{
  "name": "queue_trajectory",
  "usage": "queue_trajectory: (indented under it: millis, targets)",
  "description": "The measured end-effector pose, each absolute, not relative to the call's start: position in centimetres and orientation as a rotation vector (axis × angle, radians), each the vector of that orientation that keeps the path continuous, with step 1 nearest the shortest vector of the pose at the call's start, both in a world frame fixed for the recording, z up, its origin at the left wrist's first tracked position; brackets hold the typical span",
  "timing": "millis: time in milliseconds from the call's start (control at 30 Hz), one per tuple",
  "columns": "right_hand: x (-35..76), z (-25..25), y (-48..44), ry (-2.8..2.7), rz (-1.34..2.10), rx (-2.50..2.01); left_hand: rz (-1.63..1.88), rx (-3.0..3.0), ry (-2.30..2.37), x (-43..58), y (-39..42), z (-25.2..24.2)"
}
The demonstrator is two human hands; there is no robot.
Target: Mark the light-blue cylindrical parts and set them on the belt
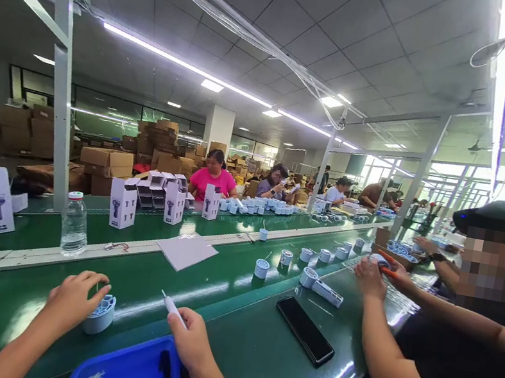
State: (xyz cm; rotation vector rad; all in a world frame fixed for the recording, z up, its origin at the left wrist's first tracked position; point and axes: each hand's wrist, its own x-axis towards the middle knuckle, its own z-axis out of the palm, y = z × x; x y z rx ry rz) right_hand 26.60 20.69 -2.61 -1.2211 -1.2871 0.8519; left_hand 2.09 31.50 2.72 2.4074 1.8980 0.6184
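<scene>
My left hand is closed at the top of a light-blue round plastic housing, which stands upright on the green belt. Its thumb and fingers meet over the rim; whether they also pinch a thin wire there is hidden. Held in my right hand is a white pen-shaped screwdriver, its thin metal tip pointing up and left, apart from the housing. Below the hands lies a blue tray with small pale pieces and a dark patch inside.
A black phone and a white handled part lie right. Several round housings line the belt. A white card, water bottle and printed boxes stand beyond. A co-worker's hand works at right.
</scene>
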Motion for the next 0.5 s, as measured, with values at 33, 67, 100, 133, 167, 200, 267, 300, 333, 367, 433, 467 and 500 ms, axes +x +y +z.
queue_trajectory:
  millis: [33,67,100,133,167,200,267,300,333,367,433,467,500]
  targets:
    - [26.6,-2.6,20.6,-1.289,0.855,-1.224,0.616,2.408,1.894,2.0,31.6,2.7]
    - [26.6,-2.6,20.6,-1.289,0.862,-1.226,0.62,2.407,1.889,1.9,31.6,2.6]
    - [26.5,-2.6,20.6,-1.288,0.871,-1.227,0.625,2.405,1.882,1.9,31.6,2.6]
    - [26.5,-2.6,20.5,-1.288,0.877,-1.227,0.631,2.402,1.873,1.8,31.6,2.5]
    - [26.5,-2.6,20.5,-1.287,0.878,-1.224,0.637,2.404,1.859,1.8,31.6,2.5]
    - [26.5,-2.6,20.5,-1.288,0.875,-1.221,0.639,2.407,1.841,1.7,31.6,2.5]
    - [26.4,-2.6,20.5,-1.294,0.863,-1.219,0.636,2.404,1.812,1.6,31.7,2.2]
    - [26.4,-2.5,20.5,-1.299,0.856,-1.221,0.638,2.404,1.8,1.6,31.8,2.1]
    - [26.4,-2.5,20.5,-1.304,0.851,-1.227,0.645,2.407,1.785,1.5,31.9,1.9]
    - [26.3,-2.5,20.5,-1.308,0.846,-1.231,0.652,2.413,1.769,1.4,32.1,1.8]
    - [26.3,-2.4,20.5,-1.311,0.838,-1.234,0.663,2.438,1.732,1.3,32.3,1.5]
    - [26.2,-2.4,20.5,-1.309,0.836,-1.231,0.664,2.451,1.717,1.3,32.4,1.4]
    - [26.2,-2.4,20.5,-1.307,0.837,-1.228,0.66,2.457,1.71,1.3,32.4,1.5]
